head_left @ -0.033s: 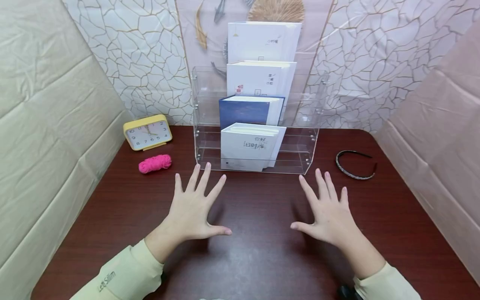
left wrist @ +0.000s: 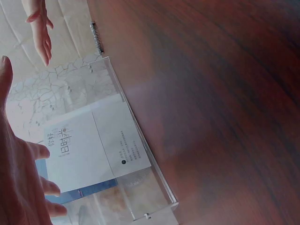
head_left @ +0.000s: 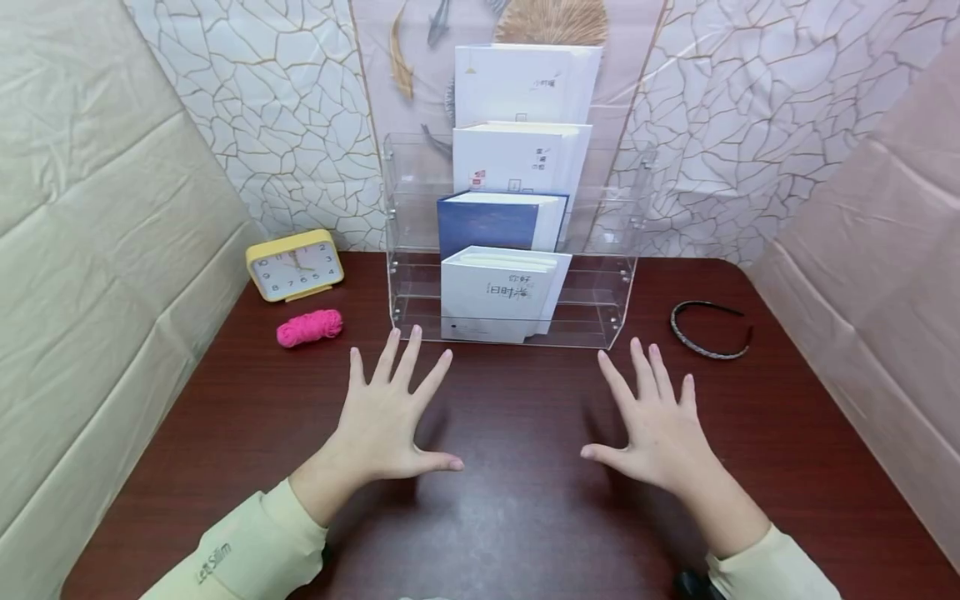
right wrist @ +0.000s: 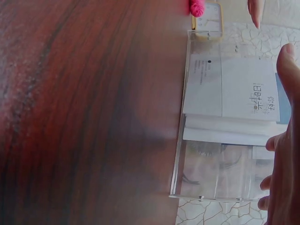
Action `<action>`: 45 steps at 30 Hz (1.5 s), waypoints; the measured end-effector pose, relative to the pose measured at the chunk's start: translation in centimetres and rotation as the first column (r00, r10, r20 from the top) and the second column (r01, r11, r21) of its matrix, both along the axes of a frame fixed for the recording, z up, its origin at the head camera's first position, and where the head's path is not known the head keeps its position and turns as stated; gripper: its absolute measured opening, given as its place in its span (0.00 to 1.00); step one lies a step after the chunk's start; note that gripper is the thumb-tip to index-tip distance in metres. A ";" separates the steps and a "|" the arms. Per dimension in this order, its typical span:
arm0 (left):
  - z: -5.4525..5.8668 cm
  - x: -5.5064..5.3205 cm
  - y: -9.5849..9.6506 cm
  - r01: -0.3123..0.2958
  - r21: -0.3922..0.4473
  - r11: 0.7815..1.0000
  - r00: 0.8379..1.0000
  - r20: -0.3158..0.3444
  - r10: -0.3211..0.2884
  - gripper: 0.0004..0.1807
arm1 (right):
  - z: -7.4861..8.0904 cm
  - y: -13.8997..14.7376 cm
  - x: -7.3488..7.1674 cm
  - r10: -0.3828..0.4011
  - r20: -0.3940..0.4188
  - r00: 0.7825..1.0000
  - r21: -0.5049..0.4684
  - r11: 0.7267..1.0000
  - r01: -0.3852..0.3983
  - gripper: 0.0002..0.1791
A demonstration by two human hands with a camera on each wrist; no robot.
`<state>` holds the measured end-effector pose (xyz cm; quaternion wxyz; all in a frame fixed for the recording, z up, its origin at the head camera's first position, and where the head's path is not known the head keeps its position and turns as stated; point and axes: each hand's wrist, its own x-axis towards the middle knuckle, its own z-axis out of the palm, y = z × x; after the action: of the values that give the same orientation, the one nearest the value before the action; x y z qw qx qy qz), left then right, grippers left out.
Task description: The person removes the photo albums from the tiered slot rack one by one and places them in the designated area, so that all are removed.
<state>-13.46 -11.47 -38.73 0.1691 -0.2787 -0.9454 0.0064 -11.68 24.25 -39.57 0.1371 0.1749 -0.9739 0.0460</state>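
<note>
Both hands hover over the dark red table with fingers spread and nothing held. My left hand (head_left: pixel 384 421) is in front of the left end of a clear acrylic rack (head_left: pixel 585 333); my right hand (head_left: pixel 660 433) is in front of its right end. The rack's tiers carry a white book (head_left: pixel 483 300) in front, a blue-covered book (head_left: pixel 487 223) behind it, and two more white books, the middle one (head_left: pixel 502 154) and the top one (head_left: pixel 510 83). In the left wrist view the front white book (left wrist: pixel 93 145) shows beyond the fingers.
A yellow alarm clock (head_left: pixel 296 267) stands at the back left, with a pink yarn skein (head_left: pixel 309 328) in front of it. On the right lies a dark headband (head_left: pixel 708 348). Pale fabric walls (head_left: pixel 90 275) flank the table, and a patterned backdrop (head_left: pixel 292 108) rises behind the rack.
</note>
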 end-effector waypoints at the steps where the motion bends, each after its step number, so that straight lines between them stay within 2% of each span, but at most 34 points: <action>1: 0.0 0.0 0.0 0.002 0.001 1.000 1.000 0.001 -0.002 0.66 | 0.0 0.0 0.1 -0.002 0.002 1.000 -0.001 1.000 0.002 0.64; 15: -0.1 0.1 0.4 -0.007 0.015 1.000 1.000 0.005 0.006 0.66 | -0.2 0.2 0.7 -0.027 0.007 1.000 0.003 1.000 0.027 0.64; 19: -0.1 -0.1 0.3 -0.002 0.036 0.999 1.000 -0.006 0.002 0.65 | -0.1 0.2 0.3 -0.023 0.016 1.000 -0.020 1.000 0.023 0.61; 22: 0.3 -0.8 0.0 -0.020 0.071 0.997 1.000 -0.015 0.021 0.60 | 0.4 0.2 -0.2 0.007 0.057 0.998 -0.168 0.986 0.003 0.54; 23: 0.6 -1.3 -0.2 -0.032 0.100 0.995 0.999 -0.014 0.034 0.58 | 0.6 0.2 -0.5 0.019 0.074 0.997 -0.249 0.968 0.000 0.50; 25: 1.4 -2.7 -0.7 -0.061 0.202 0.978 0.998 0.010 0.061 0.53 | 1.2 0.1 -1.2 0.052 0.084 0.995 -0.424 0.906 -0.012 0.41; 26: 1.8 -3.5 -1.1 -0.076 0.272 0.959 0.997 0.029 0.070 0.51 | 1.5 0.1 -1.7 0.066 0.080 0.995 -0.500 0.866 -0.017 0.36; 27: 2.3 -4.5 -1.5 -0.094 0.352 0.931 0.995 0.062 0.077 0.49 | 1.7 0.0 -2.2 0.071 0.075 0.995 -0.563 0.827 -0.016 0.32; 28: 2.7 -5.5 -1.9 -0.112 0.442 0.890 0.992 0.101 0.074 0.48 | 2.0 0.0 -2.9 0.074 0.065 0.995 -0.612 0.790 -0.019 0.29; 29: 3.2 -6.5 -2.3 -0.137 0.525 0.840 0.987 0.147 0.069 0.47 | 2.2 0.0 -3.7 0.071 0.053 0.996 -0.650 0.759 -0.019 0.26; 31: 3.8 -8.7 -3.0 -0.186 0.664 0.724 0.973 0.228 0.041 0.44 | 2.7 0.0 -5.5 0.062 0.037 0.997 -0.704 0.710 -0.019 0.23; 33: 4.1 -10.9 -3.5 -0.255 0.748 0.613 0.948 0.319 0.007 0.44 | 3.1 -0.2 -7.3 0.060 0.038 0.997 -0.753 0.658 -0.011 0.22; 34: 4.1 -11.9 -3.6 -0.288 0.771 0.568 0.934 0.357 -0.010 0.43 | 3.3 -0.4 -8.2 0.059 0.048 0.997 -0.775 0.632 0.000 0.22; 36: 3.8 -13.9 -3.8 -0.352 0.798 0.490 0.901 0.430 -0.054 0.43 | 3.9 -1.1 -9.6 0.066 0.071 0.995 -0.812 0.583 0.019 0.22; 37: 3.5 -14.7 -3.8 -0.382 0.802 0.459 0.881 0.465 -0.080 0.43 | 4.2 -1.5 -10.2 0.072 0.086 0.994 -0.824 0.566 0.031 0.22; 39: 2.8 -16.1 -3.8 -0.434 0.798 0.419 0.847 0.519 -0.112 0.43 | 4.4 -2.4 -11.1 0.084 0.113 0.990 -0.841 0.539 0.050 0.22; 41: 1.9 -17.1 -3.8 -0.467 0.792 0.393 0.821 0.554 -0.140 0.43 | 4.1 -3.2 -12.1 0.097 0.132 0.987 -0.845 0.531 0.061 0.23; 42: 1.4 -17.4 -3.7 -0.474 0.789 0.391 0.815 0.561 -0.146 0.42 | 3.6 -3.4 -12.7 0.106 0.134 0.985 -0.847 0.529 0.058 0.23; 43: 1.0 -17.8 -3.6 -0.474 0.783 0.403 0.814 0.564 -0.139 0.42 | 3.1 -3.7 -13.3 0.108 0.138 0.984 -0.846 0.529 0.061 0.24; 45: 0.1 -18.2 -3.5 -0.460 0.772 0.439 0.822 0.557 -0.119 0.40 | 2.0 -4.2 -14.3 0.097 0.140 0.985 -0.845 0.531 0.067 0.24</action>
<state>-31.67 -14.95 -38.67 0.0160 -0.0367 -0.8373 -0.5452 -26.01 20.08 -37.54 0.1211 0.0902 -0.8360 0.5276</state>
